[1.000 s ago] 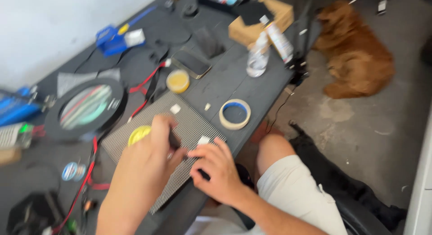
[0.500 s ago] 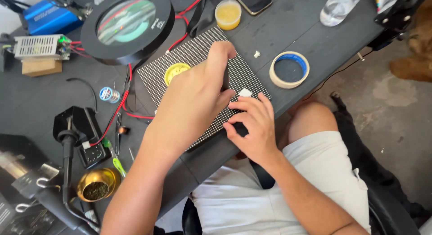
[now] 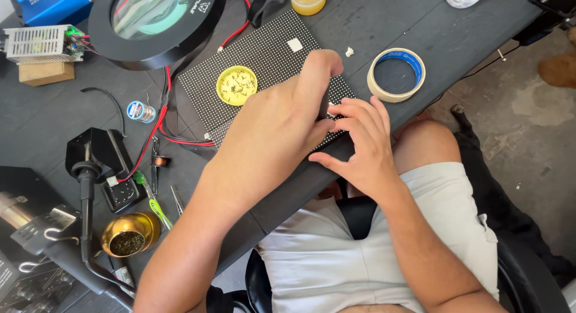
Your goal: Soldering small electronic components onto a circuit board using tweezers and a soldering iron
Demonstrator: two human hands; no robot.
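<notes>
A black dotted LED panel (image 3: 264,55) lies flat on the dark table. A round yellow lid (image 3: 236,85) holding small bits sits on it, and a small white square (image 3: 294,44) lies near its far edge. My left hand (image 3: 282,121) rests on the panel's near right part, its fingers closed around a thin dark tool (image 3: 324,106). My right hand (image 3: 360,145) lies just to its right at the panel's near corner. Its fingers are spread and their tips touch the panel beside the tool's tip. The tool's tip is hidden between the hands.
A roll of tape (image 3: 396,74) lies right of the panel, and a yellow jar (image 3: 307,0) stands behind it. On the left are a ring magnifier lamp (image 3: 156,19), red wires (image 3: 157,127), a solder spool (image 3: 141,111), a soldering iron stand (image 3: 90,169) and a brass tip cleaner (image 3: 127,234). The table edge (image 3: 420,109) runs diagonally by my knee.
The view has tipped down and closer to the panel. Both hands stay on the panel. My right fingers have come up against my left thumb.
</notes>
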